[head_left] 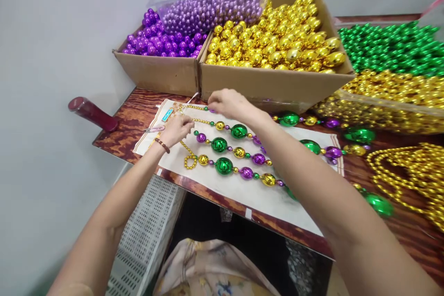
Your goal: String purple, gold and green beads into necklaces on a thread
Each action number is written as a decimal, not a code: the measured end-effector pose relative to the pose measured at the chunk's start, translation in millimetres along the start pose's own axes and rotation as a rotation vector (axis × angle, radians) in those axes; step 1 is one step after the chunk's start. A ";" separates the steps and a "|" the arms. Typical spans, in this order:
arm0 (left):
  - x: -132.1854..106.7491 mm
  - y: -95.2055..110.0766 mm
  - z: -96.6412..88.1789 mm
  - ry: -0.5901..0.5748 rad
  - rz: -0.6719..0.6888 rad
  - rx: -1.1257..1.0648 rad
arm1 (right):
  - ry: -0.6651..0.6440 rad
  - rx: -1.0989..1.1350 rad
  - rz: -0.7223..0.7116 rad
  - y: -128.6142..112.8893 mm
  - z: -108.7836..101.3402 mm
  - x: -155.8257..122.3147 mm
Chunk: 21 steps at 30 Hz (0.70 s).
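Gold beads of the smallest size make up the near end of the upper strand (192,107), which lies across the white cloth (169,157) and runs under the right hand (231,103). From where I stand, that hand arches over the row beside a purple bead (211,111), its fingers drawn in; I cannot tell whether they pinch anything. The left hand (178,130) bends over the strand ends near the blue label (167,114), fingers curled close together, and its hold is hidden from me too.

Handling this well, I judge, calls for the left hand to anchor the ends while the right guides beads lightly, without tugging the thread. The right forearm (294,152) crosses above the lower strand (235,169), so it should stay lifted lest it drag the rows together. Keeping the gold loop (190,162) flat would help avoid snags.
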<state>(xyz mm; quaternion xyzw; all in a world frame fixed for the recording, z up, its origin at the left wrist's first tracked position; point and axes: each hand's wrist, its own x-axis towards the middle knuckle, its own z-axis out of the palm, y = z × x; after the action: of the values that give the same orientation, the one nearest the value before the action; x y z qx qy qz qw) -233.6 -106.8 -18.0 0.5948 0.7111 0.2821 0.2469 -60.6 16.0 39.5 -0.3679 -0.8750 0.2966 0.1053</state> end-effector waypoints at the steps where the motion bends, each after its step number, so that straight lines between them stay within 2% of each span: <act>1: 0.1 0.6 -1.6 -0.015 -0.027 -0.054 | -0.106 0.025 0.022 1.1 10.7 -4.9; 3: -0.1 3.1 -4.1 -0.032 -0.048 -0.123 | -0.262 0.111 0.026 3.5 33.7 -14.6; 4: -0.4 4.7 -5.1 -0.037 -0.048 -0.136 | -0.283 0.151 0.016 5.0 44.8 -18.4; 8: -3.6 10.8 -8.5 -0.035 -0.050 -0.095 | -0.191 0.277 -0.017 14.8 73.7 -22.3; 13: -8.1 11.6 -14.7 -0.055 -0.083 -0.022 | -0.115 0.522 -0.023 27.2 73.9 -17.6; 15: -8.3 9.4 -16.5 -0.053 -0.113 -0.025 | -0.036 0.524 -0.040 27.8 71.7 -20.2; 18: -6.6 3.9 -18.6 -0.105 -0.239 -0.250 | 0.111 0.415 -0.127 24.0 72.2 -31.7; 21: -5.1 -1.0 -21.6 -0.183 -0.330 -0.585 | 0.084 0.232 -0.271 19.1 77.0 -48.5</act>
<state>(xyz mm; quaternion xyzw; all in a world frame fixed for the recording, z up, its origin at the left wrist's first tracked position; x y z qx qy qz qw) -248.3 -114.3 -3.1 0.3986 0.6617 0.3758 0.5120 -46.2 -41.6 -32.0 -0.2443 -0.8712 0.3630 0.2226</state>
